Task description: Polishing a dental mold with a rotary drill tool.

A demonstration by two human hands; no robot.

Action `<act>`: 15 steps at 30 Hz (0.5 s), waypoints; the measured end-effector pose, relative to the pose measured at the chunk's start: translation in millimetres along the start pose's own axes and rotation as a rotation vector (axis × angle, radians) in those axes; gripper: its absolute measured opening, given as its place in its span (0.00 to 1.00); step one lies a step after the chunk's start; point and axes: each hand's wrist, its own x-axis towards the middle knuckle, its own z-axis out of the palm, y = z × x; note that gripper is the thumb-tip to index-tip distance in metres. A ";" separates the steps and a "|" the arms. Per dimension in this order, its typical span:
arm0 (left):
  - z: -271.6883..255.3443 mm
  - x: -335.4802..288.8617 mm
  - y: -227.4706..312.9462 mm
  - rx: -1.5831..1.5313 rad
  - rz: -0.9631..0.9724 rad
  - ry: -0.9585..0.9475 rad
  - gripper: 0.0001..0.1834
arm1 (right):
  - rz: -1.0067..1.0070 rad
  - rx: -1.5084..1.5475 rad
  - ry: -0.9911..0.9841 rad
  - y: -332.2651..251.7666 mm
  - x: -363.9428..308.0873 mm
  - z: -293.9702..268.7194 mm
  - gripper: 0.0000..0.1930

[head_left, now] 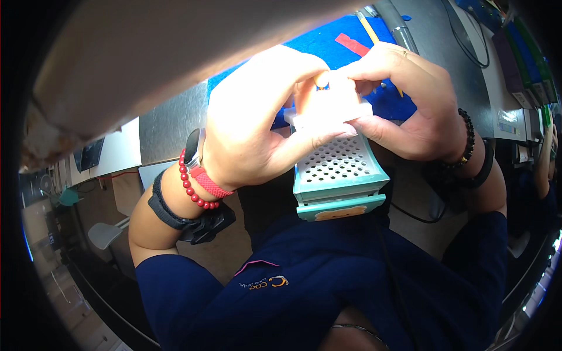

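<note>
Fingers and thumbs of both hands are closed around a pale piece, so washed out by bright light that its exact kind is unclear. My left hand grips its left side, the thumb lying along the near edge. On the opposite side, my right hand pinches it with thumb and fingers. A small rounded yellowish tip shows by my left fingertips, beside a dark blue spot. Directly below the piece is a white perforated plate in a teal-edged box, partly hidden by my hands.
A large blurred pale shape spans the upper left, close to the camera. Beyond my hands are a blue mat, a red strip, a yellow stick and a grey tube. Another person's arm shows far right.
</note>
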 end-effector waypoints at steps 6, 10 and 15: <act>0.8 0.6 1.7 0.009 -0.020 0.002 0.32 | -0.008 -0.006 0.002 0.2 -0.2 -0.1 0.19; 1.2 0.5 3.2 0.016 -0.042 0.006 0.33 | 0.027 0.032 -0.008 -0.5 -1.7 0.4 0.20; 4.9 -5.7 2.1 -0.019 -0.085 0.031 0.36 | 0.039 0.040 -0.020 -1.2 -1.0 -0.1 0.20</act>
